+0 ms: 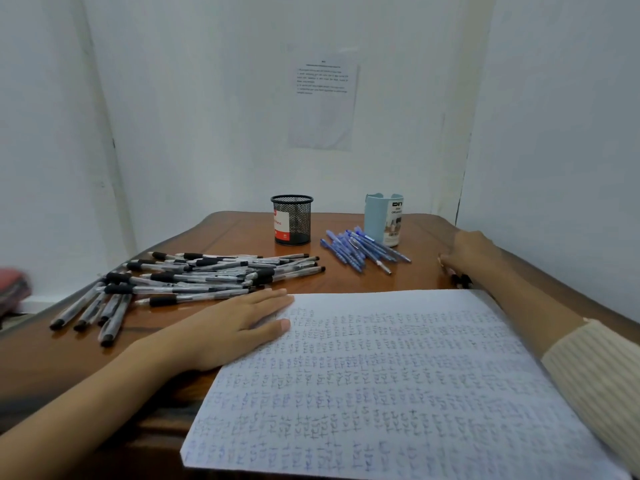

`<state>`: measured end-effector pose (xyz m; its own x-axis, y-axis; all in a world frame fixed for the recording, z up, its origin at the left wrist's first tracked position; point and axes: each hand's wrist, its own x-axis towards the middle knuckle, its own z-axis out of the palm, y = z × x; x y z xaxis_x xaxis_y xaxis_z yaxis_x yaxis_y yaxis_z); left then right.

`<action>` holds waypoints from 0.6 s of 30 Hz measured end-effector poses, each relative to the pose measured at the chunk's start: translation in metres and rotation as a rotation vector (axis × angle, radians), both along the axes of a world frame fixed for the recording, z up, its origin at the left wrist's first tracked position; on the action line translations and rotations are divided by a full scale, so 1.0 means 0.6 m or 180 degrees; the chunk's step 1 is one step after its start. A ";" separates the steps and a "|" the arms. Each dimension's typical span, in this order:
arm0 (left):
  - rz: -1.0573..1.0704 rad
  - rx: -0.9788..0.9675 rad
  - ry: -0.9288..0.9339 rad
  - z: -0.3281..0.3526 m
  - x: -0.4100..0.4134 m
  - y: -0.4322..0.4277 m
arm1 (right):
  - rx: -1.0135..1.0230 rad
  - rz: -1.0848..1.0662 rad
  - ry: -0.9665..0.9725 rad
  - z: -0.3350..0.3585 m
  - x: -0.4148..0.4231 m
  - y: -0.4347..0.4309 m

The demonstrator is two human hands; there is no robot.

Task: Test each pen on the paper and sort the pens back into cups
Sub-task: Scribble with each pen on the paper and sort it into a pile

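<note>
Two piles were seen: black pens [194,282] left, blue pens [363,249] by the empty cups [292,220]. The paper [398,382] was pinned by the left hand [228,329], fingers flat together, likely for steadiness. The right hand [467,254] was curled on something dark; grip unclear.

I'm seeing soft, even, cool light with no hard shadows; only faint ones sit under the left hand [235,327] and the black pens [194,278]. The wooden table [242,226] shows dull reflections near the cups. Wide-angle bending curves the table edges and wall lines. The printed sheet on the wall [323,102] is too blurred to read, and the right hand [467,254] looks slightly smeared, perhaps by motion.
</note>
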<state>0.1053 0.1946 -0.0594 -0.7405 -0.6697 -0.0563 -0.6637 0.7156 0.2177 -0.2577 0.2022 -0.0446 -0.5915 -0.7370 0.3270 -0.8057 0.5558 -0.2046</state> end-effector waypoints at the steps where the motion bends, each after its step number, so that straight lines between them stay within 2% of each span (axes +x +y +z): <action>1: 0.0025 -0.0004 -0.0011 0.001 -0.001 0.001 | -0.0087 0.0091 0.0071 0.004 0.009 0.000; 5: 0.0023 0.0035 0.0075 -0.002 0.001 0.001 | -0.0714 0.1105 0.0195 0.020 0.096 -0.010; 8: 0.0059 -0.0088 0.0142 -0.005 0.002 -0.005 | -0.0492 0.2044 0.0595 -0.006 0.177 -0.033; 10: 0.0066 -0.0278 0.0085 -0.006 0.002 -0.005 | -0.0210 0.2412 0.0583 -0.029 0.216 -0.055; 15: 0.0015 -0.0722 0.0065 -0.003 0.012 -0.002 | -0.0169 0.2646 0.0200 -0.040 0.243 -0.091; 18: -0.0041 -0.0714 0.0012 0.001 0.013 -0.001 | -0.0101 0.2735 -0.0089 -0.042 0.235 -0.093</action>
<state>0.1132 0.1939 -0.0587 -0.7491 -0.6555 0.0958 -0.6536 0.7548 0.0546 -0.1164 0.1464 -0.0698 0.1594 -0.9237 0.3485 -0.9388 -0.2510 -0.2359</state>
